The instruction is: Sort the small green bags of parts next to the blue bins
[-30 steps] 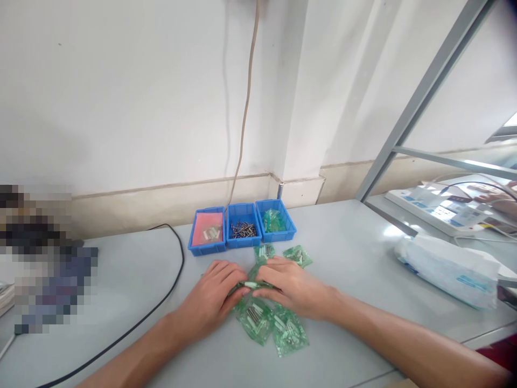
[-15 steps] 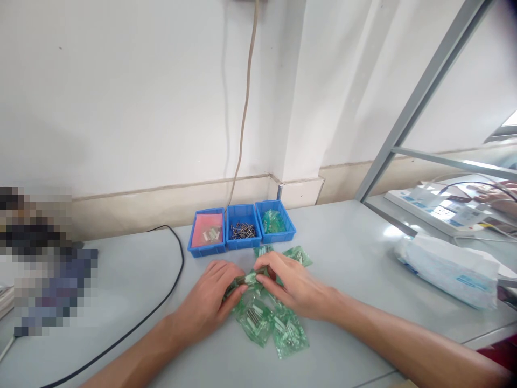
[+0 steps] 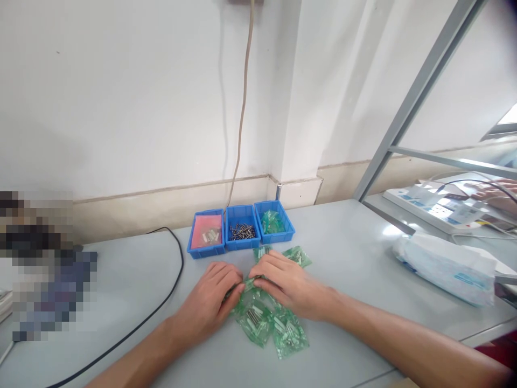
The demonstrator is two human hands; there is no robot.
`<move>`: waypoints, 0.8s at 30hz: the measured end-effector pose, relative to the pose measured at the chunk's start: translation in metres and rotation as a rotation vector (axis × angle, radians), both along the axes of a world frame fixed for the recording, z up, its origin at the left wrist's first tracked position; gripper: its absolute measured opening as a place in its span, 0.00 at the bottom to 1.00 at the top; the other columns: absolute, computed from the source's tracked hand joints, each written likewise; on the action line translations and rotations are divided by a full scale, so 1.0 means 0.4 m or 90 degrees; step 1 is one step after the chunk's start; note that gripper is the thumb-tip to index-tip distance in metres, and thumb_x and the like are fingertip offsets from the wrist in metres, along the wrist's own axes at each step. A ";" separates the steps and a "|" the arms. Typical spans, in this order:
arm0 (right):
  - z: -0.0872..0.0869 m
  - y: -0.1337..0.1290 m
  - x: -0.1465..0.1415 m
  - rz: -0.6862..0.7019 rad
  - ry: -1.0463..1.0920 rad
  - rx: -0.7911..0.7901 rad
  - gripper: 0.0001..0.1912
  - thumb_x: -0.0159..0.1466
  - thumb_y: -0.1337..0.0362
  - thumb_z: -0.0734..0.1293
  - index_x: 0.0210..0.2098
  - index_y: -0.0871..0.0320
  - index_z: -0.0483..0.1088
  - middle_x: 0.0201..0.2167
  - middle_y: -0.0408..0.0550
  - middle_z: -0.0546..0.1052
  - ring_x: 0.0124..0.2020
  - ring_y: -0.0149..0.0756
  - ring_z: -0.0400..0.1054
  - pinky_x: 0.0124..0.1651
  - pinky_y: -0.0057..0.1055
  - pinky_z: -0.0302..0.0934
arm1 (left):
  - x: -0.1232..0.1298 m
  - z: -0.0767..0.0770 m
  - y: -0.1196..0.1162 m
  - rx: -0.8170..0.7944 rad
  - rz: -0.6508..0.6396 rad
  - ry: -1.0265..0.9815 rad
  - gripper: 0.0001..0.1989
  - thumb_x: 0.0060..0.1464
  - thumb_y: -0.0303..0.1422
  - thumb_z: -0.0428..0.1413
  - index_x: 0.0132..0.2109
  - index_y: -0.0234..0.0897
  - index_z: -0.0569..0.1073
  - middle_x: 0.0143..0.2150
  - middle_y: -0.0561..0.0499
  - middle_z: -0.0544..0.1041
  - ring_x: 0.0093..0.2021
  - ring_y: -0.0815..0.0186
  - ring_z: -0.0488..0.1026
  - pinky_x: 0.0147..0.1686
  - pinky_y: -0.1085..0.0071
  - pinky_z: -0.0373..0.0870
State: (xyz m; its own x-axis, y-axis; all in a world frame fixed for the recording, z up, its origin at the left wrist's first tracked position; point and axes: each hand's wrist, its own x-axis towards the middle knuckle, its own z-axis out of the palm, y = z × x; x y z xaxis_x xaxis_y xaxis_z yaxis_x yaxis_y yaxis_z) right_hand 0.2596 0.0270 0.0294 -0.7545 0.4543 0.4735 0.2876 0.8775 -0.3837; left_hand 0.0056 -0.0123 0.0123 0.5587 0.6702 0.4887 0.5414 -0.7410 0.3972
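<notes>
Fingers and thumb of my left hand [image 3: 213,291] are closed on the left edge of a small green plastic bag [image 3: 250,283]. My right hand [image 3: 287,283] pinches the same bag from the other side, its fingers curled close to the left ones. What the held bag contains is mostly hidden by the fingers. Below the hands lie a green bag with dark screws and pale pieces [image 3: 254,322] and another green bag with pale pieces [image 3: 290,333]. Beyond my right hand are a filled green bag [image 3: 298,255] and a partly covered green bag [image 3: 262,251].
Three blue bins stand near the wall: the left bin [image 3: 207,251] has a pink bag, the middle bin [image 3: 243,245] screws, the right bin [image 3: 278,237] green bags. A black cable [image 3: 177,275] curves at left. A white soft package [image 3: 448,269] lies right, by a metal frame [image 3: 420,97].
My right hand has shifted slightly left, its fingers closing over the held bag. The pale piece seen between my hands is now covered. The bags on the table stay put.
</notes>
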 end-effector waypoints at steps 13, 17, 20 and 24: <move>0.006 -0.006 -0.005 0.030 0.034 0.063 0.10 0.80 0.66 0.60 0.51 0.59 0.73 0.40 0.49 0.76 0.41 0.39 0.65 0.49 0.37 0.63 | -0.004 -0.007 -0.002 0.009 -0.022 0.020 0.07 0.75 0.27 0.49 0.44 0.40 0.69 0.44 0.48 0.76 0.44 0.59 0.71 0.48 0.62 0.65; 0.008 -0.007 -0.003 0.009 0.017 0.020 0.08 0.80 0.62 0.62 0.51 0.58 0.71 0.41 0.49 0.77 0.42 0.40 0.66 0.48 0.36 0.63 | -0.004 -0.010 -0.002 0.022 -0.019 -0.006 0.09 0.76 0.27 0.47 0.43 0.40 0.67 0.42 0.49 0.75 0.42 0.60 0.70 0.47 0.62 0.65; 0.009 -0.010 -0.002 -0.001 0.007 -0.007 0.10 0.81 0.60 0.61 0.50 0.57 0.71 0.40 0.48 0.77 0.42 0.39 0.68 0.47 0.35 0.64 | -0.004 -0.012 -0.001 0.040 -0.023 -0.018 0.09 0.76 0.27 0.46 0.43 0.40 0.66 0.42 0.49 0.75 0.42 0.60 0.70 0.47 0.62 0.65; 0.004 -0.015 -0.001 -0.020 0.012 -0.032 0.12 0.82 0.58 0.59 0.50 0.57 0.70 0.40 0.48 0.77 0.40 0.38 0.70 0.46 0.33 0.64 | -0.005 -0.011 -0.003 0.048 -0.023 -0.027 0.10 0.77 0.28 0.45 0.42 0.40 0.65 0.43 0.49 0.75 0.43 0.59 0.70 0.47 0.62 0.66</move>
